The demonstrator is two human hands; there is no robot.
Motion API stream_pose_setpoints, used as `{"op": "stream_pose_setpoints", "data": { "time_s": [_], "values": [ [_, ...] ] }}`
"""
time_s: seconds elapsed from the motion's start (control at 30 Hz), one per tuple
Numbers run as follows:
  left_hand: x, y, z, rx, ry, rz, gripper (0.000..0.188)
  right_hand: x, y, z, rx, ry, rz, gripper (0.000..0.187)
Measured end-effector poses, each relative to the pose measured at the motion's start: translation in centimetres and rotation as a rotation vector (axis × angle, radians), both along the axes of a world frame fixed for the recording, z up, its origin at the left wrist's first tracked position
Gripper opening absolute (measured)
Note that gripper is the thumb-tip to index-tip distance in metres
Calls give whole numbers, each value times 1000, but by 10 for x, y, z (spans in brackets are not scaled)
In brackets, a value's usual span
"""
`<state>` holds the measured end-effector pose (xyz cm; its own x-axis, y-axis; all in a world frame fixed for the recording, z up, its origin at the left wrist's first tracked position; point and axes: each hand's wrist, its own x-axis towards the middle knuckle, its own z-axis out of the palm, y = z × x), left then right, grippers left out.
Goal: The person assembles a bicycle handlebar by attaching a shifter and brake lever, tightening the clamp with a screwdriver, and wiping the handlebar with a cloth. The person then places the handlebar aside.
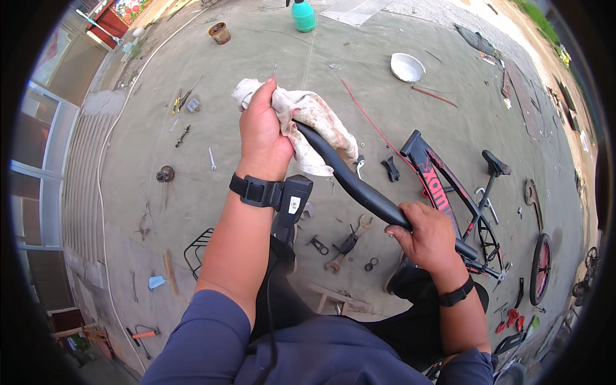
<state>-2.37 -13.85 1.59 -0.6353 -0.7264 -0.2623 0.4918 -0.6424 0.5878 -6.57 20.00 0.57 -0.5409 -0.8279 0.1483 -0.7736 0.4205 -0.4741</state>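
A black bicycle handlebar, a curved tube, slants across in front of me. My left hand is closed around a stained white rag, which wraps the bar's far left end and hides it. My right hand grips the bare tube toward its other end, thumb on top, and a short length sticks out past the palm. Just right of the bar a dark bicycle frame with red marks lies on the ground, its saddle still attached.
Loose parts and tools lie around: a spanner, a pedal-like black part, a wheel hub and a wheel. Farther off stand a white basin, a green spray bottle and a brown bucket. A wooden stool is near my legs.
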Motion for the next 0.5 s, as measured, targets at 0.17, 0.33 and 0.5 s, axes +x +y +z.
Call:
{"op": "stream_pose_setpoints", "data": {
  "time_s": [0.17,0.33,0.5],
  "values": [
    [21,-61,1,-64,-35,146,19,-11,28,-7,44,156,-40,34],
    [31,-65,-13,-63,-78,100,31,-13,29,-14,-61,44,-179,29],
    [12,60,-18,35,7,-441,37,-15,7,-10,-149,75,-242,32]
  ]
}}
